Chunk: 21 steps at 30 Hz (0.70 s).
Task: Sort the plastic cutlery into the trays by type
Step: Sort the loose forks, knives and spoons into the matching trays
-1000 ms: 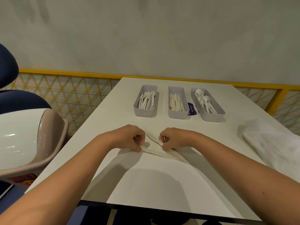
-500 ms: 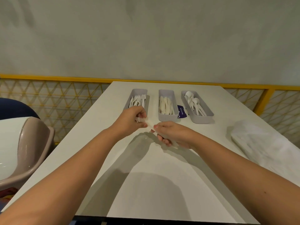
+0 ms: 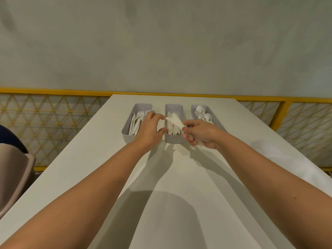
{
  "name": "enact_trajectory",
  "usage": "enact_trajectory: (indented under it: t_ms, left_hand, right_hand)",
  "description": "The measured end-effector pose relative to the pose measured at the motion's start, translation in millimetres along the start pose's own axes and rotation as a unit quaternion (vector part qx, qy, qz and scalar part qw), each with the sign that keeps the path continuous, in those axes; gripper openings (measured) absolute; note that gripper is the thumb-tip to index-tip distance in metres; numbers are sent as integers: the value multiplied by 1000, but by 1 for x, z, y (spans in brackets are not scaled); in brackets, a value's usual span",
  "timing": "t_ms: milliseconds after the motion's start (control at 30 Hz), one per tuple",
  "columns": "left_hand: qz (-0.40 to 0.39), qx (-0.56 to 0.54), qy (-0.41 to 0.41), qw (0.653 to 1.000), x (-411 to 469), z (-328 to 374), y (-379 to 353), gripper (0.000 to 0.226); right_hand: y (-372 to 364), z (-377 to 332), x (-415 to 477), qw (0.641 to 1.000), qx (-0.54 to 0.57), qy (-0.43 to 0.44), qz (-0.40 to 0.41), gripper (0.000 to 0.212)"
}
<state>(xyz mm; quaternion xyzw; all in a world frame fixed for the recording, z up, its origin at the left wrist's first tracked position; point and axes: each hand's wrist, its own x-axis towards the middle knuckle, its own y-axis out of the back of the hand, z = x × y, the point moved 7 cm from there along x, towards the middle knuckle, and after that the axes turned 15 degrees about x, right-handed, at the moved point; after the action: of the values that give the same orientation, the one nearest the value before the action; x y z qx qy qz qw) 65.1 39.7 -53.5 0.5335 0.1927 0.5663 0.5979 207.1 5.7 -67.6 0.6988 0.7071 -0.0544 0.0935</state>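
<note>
White tabletop fills the near view, shadowed where two bare forearms stretch across it toward the far end; a beige chair back stands beside the table's left edge. Farther out, the left hand hovers over the gap between the left and middle trays, its forefinger and thumb curled in to pinch the left end of a white plastic piece; the right hand is just in front of the middle and right trays, its thumb tip against the piece's right end and its other fingers curled under, with more white plastic showing beneath them. The piece is blurred, flat and tapering, held in the air between the two hands and right above the middle tray; its kind cannot be told. Beyond the hands three grey trays sit side by side, apart from one another; the left tray holds forks; the middle tray holds knives; the right tray holds spoons; a small purple thing shows by the right thumb, too hidden to name. Behind the table's far edge runs a yellow rail over a lattice panel; a plain grey-green wall rises above it.
</note>
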Motion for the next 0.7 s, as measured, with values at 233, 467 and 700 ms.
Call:
enact_trajectory:
  t_ms: [233,467,700]
  left_hand:
    - [-121,27,0,992,28,-3,-45,48]
    - [-168,40,-21,985,37,-8,-69,44]
    - [-159,62,-30,985,39,-14,-74,45]
  right_hand:
    - [36,-12,52,989,-25,5,143,39]
    - [20,-14,92,981,-121,3,152,46]
    - [4,-17,116,965,-225,-7,134,53]
